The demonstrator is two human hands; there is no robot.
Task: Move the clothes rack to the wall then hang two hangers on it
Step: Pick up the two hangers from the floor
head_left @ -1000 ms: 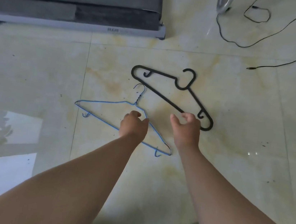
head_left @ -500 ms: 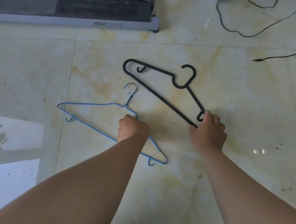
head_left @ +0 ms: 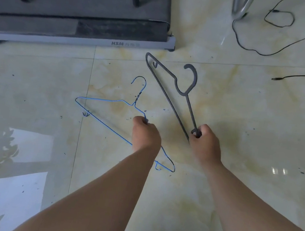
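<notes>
Left hand [head_left: 146, 134] clamped on blue wire hanger [head_left: 106, 122] at its right shoulder wire; hanger low over the tiled floor [head_left: 262, 129], can't tell if touching. Right hand [head_left: 205, 141] clamped on black plastic hanger [head_left: 170, 102] at its right end, far end angled twd treadmill [head_left: 77, 18] at top left. Black cable [head_left: 253, 49] loops top right, beside a chrome leg [head_left: 240, 4]. Nothing btwn the hangers.

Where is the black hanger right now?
In the head view, the black hanger is right of centre, gripped at its near end by the right hand, with the blue hanger to its left and the treadmill beyond.
</notes>
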